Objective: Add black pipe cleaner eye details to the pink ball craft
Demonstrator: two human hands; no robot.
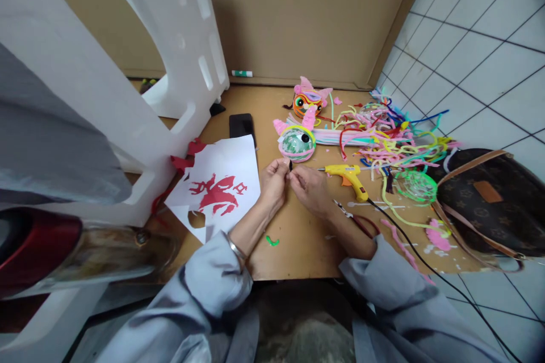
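Your table (298,244) is matt, bare wood. The pipe cleaners (383,142) look fuzzy, the glue gun (347,173) smooth yellow plastic, the sheet (232,159) matt paper, the phone (242,125) glossy black. 1 shiny metal bangle (236,249) sits above your cloth sleeve (204,295). The black bit (290,165) pinched between your left hand (275,180) and right hand (310,188) is too small to judge.

- Bright, soft, even light; mild shadow on the back board (255,28).
- Heavy wide-angle bending toward the edges, floor tiles (481,39) skewed.
- Sharp at centre around the fingers (279,169); smeared, unfocused red object (29,244) lower left.
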